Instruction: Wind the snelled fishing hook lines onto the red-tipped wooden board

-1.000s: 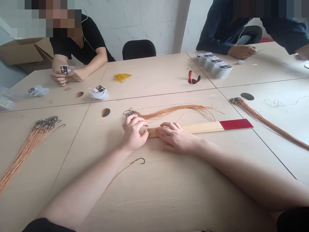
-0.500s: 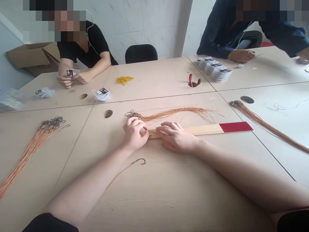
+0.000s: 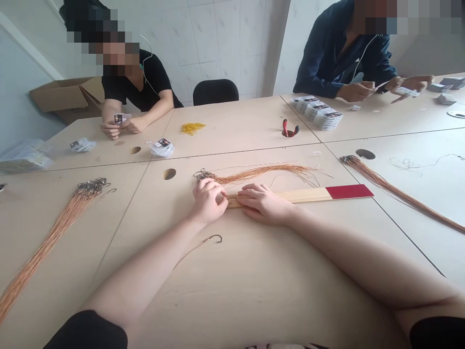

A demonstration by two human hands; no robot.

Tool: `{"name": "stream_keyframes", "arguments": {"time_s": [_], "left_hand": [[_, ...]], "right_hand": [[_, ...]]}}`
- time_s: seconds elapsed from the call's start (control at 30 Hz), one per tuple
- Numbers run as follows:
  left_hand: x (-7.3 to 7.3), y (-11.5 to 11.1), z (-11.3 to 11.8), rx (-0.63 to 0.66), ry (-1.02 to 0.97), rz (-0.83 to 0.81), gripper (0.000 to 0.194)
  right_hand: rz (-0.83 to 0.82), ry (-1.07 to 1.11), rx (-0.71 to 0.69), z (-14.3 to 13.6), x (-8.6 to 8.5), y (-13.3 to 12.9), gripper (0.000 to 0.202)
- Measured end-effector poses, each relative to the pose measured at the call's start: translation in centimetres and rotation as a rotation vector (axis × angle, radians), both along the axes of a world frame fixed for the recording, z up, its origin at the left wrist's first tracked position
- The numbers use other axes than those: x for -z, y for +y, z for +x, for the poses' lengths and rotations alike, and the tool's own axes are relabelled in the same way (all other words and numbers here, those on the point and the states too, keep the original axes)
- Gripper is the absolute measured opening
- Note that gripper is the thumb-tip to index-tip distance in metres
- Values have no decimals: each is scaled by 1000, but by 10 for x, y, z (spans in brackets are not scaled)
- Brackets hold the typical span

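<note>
A long wooden strip [image 3: 305,195] with a dark red end [image 3: 349,191] lies across the table. At its left end my left hand [image 3: 209,201] pinches thumb and forefinger together on a fish hook [image 3: 231,198], whose dark curve shows between my hands; the rest is hidden. My right hand [image 3: 265,203] lies on the strip just to the right, fingers stretched along the wood. Behind both hands rests a bundle of copper-coloured lines [image 3: 261,172] with hooks at its left end. Nearer me, a single fish hook [image 3: 217,238] on a line lies loose beside my left forearm.
More bundled hook lines lie at left [image 3: 54,237] and right [image 3: 399,191]. Farther off are yellow pieces [image 3: 192,128], red-handled pliers [image 3: 289,130] in a table hole, and stacked small packs [image 3: 321,112]. Two people sit opposite, handling small packs and cards.
My view has shifted slightly; my hands keep nearly the same hold on the strip. The person at right has drawn their outstretched arm in, both hands now together over cards.
</note>
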State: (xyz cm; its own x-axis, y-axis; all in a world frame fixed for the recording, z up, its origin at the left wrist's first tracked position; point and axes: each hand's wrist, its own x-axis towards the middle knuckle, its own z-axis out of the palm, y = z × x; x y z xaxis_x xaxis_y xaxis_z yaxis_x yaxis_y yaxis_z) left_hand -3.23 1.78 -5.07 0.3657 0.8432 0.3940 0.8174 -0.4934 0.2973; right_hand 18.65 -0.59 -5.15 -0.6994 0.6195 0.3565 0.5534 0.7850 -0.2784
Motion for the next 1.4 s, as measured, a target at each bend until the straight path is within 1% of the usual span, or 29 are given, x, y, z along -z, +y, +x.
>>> {"name": "stream_keyframes", "arguments": {"time_s": [0.23, 0.37, 0.67, 0.93, 1.1, 1.2, 1.33, 1.4], "left_hand": [[0, -2, -1, 21, -10, 25, 6], [-1, -3, -2, 35, -25, 44, 4], [0, -6, -4, 45, -22, 17, 4], [-5, -9, -5, 43, -99, 92, 5], [-6, -11, -6, 11, -95, 77, 5], [-4, -12, -7, 22, -77, 53, 5], [-2, -11, -6, 64, -52, 9, 5], [-2, -10, -6, 79, -38, -19, 6]], "right_hand": [[52, 55, 0, -1, 8, 1, 29], [89, 59, -7, 0, 10, 2, 28], [93, 128, -48, -4, 9, 3, 27], [65, 140, -27, -4, 13, 0, 27], [66, 157, -40, -4, 13, -1, 27], [32, 168, 4, -7, 10, -2, 27], [-82, 199, 172, -16, 8, 2, 19], [-124, 187, 212, -20, 8, 7, 13]]}}
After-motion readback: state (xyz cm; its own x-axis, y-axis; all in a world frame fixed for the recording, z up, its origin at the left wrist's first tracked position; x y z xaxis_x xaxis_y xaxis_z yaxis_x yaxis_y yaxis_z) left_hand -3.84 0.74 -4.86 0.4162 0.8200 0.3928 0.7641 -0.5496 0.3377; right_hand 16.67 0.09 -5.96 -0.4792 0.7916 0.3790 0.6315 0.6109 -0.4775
